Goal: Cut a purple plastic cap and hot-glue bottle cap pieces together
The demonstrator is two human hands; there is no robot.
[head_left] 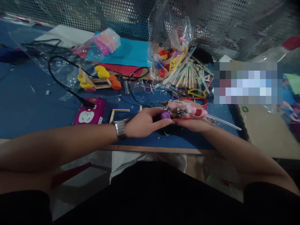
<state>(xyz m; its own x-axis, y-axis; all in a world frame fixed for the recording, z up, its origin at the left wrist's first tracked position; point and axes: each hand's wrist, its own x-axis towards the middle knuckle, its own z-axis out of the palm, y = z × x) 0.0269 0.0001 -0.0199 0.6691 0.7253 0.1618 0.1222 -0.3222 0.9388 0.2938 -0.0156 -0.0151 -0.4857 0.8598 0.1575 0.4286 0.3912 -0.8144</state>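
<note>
My left hand (150, 122), with a metal watch (121, 128) on its wrist, pinches a small purple plastic piece (166, 115) between thumb and fingers. Close beside it, my right hand (194, 124) is wrapped round a pink hot glue gun (181, 108), smeared with dark and whitish residue. The gun's nozzle points left, above the purple piece, and a translucent glue stick (225, 122) juts from its rear. Both hands are just over the blue table near its front edge. The fingers under the gun are partly hidden.
A magenta power strip (90, 110) with a black plug is at left, near an L-shaped stick frame (118, 112). Behind are a yellow-and-orange stick model (100, 78), scissors (197, 93), wooden sticks (187, 73) and a bag of coloured pieces (171, 56). Cardboard (267, 134) lies right.
</note>
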